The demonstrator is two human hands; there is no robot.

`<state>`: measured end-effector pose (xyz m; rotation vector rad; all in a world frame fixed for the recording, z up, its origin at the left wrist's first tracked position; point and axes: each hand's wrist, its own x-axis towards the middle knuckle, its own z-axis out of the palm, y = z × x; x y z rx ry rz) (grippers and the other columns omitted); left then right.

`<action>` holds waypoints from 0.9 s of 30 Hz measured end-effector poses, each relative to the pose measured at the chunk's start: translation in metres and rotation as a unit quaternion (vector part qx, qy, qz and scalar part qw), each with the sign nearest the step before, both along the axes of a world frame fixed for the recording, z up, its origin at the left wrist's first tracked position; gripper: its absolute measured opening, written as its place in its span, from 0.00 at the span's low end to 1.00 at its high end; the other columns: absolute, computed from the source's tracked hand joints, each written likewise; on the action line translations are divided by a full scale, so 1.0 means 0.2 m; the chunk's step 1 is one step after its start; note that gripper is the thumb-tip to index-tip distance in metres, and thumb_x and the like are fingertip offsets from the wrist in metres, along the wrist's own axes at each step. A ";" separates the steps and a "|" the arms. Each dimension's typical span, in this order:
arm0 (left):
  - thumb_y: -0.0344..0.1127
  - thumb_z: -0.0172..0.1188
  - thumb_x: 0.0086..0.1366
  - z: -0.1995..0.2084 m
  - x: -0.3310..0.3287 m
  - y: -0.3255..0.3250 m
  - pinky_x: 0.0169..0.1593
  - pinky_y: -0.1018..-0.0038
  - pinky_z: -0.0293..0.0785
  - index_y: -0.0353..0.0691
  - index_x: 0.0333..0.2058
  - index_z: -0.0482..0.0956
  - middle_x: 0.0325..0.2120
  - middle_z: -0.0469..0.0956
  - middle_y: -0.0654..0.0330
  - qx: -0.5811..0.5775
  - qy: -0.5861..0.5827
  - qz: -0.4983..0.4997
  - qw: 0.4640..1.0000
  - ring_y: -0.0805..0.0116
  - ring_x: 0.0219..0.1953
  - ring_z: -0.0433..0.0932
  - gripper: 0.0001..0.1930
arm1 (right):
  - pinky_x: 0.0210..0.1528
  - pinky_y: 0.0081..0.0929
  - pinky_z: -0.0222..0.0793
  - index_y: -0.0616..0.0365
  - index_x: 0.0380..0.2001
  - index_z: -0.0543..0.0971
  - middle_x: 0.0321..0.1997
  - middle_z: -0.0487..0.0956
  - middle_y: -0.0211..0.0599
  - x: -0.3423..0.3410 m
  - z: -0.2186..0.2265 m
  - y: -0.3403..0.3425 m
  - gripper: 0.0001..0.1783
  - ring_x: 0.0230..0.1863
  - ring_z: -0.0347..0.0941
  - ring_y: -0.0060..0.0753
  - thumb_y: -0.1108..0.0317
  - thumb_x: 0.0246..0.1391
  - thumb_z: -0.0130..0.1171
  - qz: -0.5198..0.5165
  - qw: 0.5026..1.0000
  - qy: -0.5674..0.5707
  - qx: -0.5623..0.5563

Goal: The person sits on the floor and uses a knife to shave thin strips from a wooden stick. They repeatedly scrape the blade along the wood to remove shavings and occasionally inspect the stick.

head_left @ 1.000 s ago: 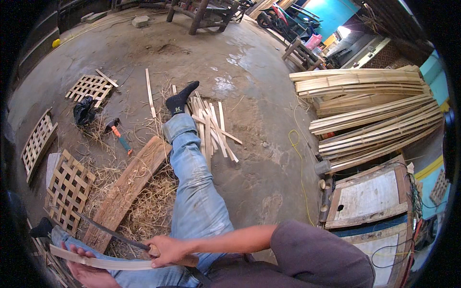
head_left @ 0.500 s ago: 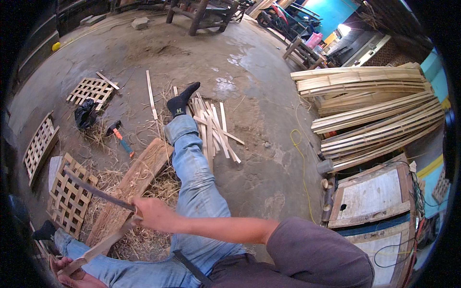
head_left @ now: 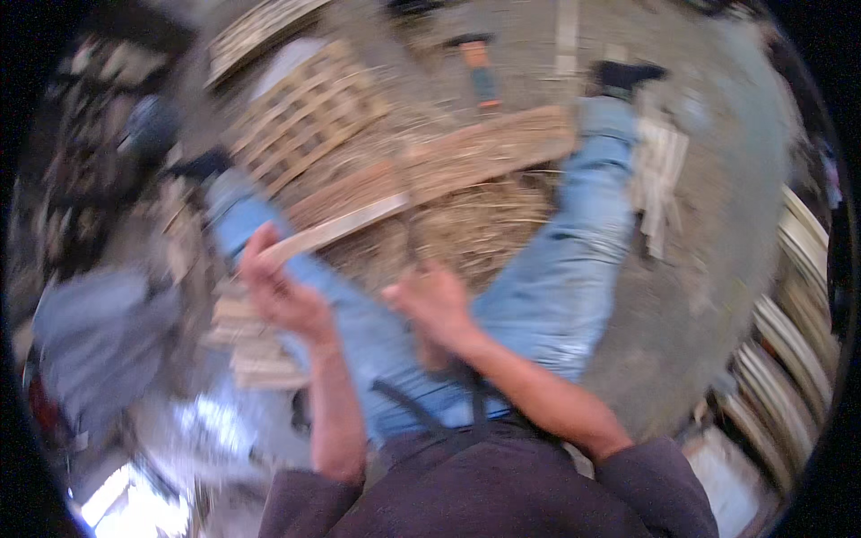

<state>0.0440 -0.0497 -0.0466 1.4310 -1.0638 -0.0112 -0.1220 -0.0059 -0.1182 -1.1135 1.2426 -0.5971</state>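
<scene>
My left hand (head_left: 282,291), raised over my left thigh, grips the near end of a pale, flat wooden strip (head_left: 345,224). The strip slants out to the right, its far end above a thick wooden plank (head_left: 493,148) that lies across between my legs. Between my thighs, my right hand (head_left: 435,300) is closed round the handle of a long knife. Its dark blade (head_left: 413,235) points away from me and meets or crosses the strip's far end; motion blur hides whether they touch.
Curly shavings (head_left: 484,224) cover the floor between my legs. Beyond the plank are a woven lattice panel (head_left: 309,112) and a hammer (head_left: 478,72). Loose strips (head_left: 659,179) lie beside my right leg, short pieces (head_left: 260,350) by my left. Grey cloth (head_left: 108,332) is at left, long bundles (head_left: 780,359) at right.
The view has swung toward my left and down. My left hand has lifted the strip's near end. My right hand has drawn nearer my body, and the knife blade has turned to point away.
</scene>
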 end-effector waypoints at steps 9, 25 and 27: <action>0.30 0.54 0.65 0.22 0.03 0.32 0.29 0.81 0.68 0.34 0.38 0.81 0.29 0.71 0.62 0.203 0.100 0.035 0.973 0.78 0.25 0.69 0.09 | 0.31 0.25 0.72 0.60 0.33 0.73 0.28 0.80 0.36 0.25 0.28 -0.04 0.15 0.29 0.79 0.26 0.63 0.51 0.66 -0.072 0.973 -0.154 0.153; 0.45 0.45 0.73 0.19 0.03 0.60 0.29 0.79 0.69 0.33 0.34 0.76 0.19 0.73 0.65 0.368 0.218 -0.082 0.900 0.77 0.24 0.71 0.19 | 0.27 0.24 0.71 0.61 0.37 0.69 0.29 0.77 0.37 0.24 0.24 -0.11 0.14 0.26 0.76 0.26 0.76 0.48 0.62 -0.184 0.932 -0.194 0.245; 0.45 0.46 0.72 0.18 0.03 0.61 0.29 0.80 0.68 0.34 0.34 0.76 0.19 0.72 0.65 0.423 0.245 -0.104 0.866 0.78 0.23 0.71 0.19 | 0.27 0.24 0.71 0.61 0.37 0.69 0.28 0.77 0.37 0.23 0.21 -0.10 0.15 0.25 0.75 0.26 0.77 0.48 0.63 -0.168 0.942 -0.172 0.236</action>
